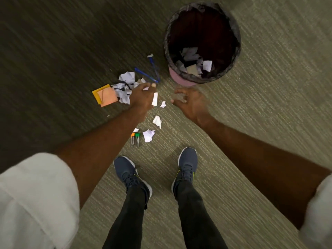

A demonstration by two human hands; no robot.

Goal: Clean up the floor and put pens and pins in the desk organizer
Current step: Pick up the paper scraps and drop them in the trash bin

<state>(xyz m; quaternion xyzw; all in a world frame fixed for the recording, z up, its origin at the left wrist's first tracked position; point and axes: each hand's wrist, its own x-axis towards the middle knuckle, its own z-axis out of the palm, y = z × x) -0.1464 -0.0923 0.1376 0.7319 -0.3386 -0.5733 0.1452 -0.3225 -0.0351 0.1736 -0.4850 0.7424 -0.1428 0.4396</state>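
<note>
Beside wastebasket (166,44): left hand (142,97) pinches paper scrap (146,88); right hand (192,103) loosely spread. Step: litter pickup. Next: likely binning it.

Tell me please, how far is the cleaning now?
Done: some paper already lies in the bin. In hand: the left hand pinches a white scrap; the right hand is empty. Left: the paper pile, loose scraps, sticky notes, blue pens and two pins are on the carpet. No organizer is in view.
</note>
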